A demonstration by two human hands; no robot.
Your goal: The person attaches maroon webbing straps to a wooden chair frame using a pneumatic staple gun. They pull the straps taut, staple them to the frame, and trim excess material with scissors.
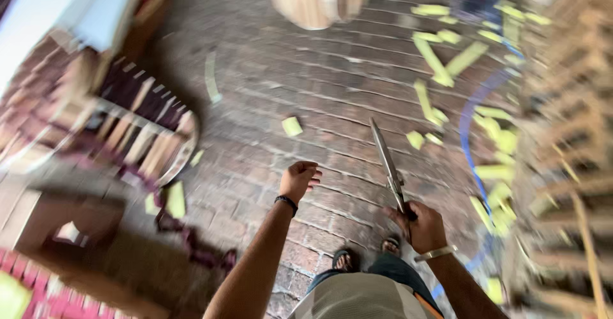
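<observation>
Head view, heavily motion-blurred, looking down at a brick floor (300, 83). No legible labels or signs; a pale blue-white panel (60, 12) sits top left, a brown box-like shape (70, 220) lower left, both too smeared to identify.

One long knife (387, 159) with a narrow grey blade, held in the right hand (424, 226), blade pointing up and away from the body, slightly tilted left. Right fingers closed around the handle. One metal bangle (435, 252) on the right wrist.

Left hand (299, 178) empty, fingers loosely curled, palm half open, hovering above the floor, near the blade but apart from it. One dark wristband (287, 202) on the left wrist. Both forearms extended forward.

Two sandalled feet (364, 255) at bottom centre.

Yellow-green cut strips (440, 63) scattered over the floor, too many and too blurred to count, densest at right; one lone square piece (292, 126) mid-floor. One blue hose or cord (469, 140) curves along the right side. One round woven basket (313, 0) top centre. Woven cane work (140, 127) at left, stacked cane frames (568, 134) at right.
</observation>
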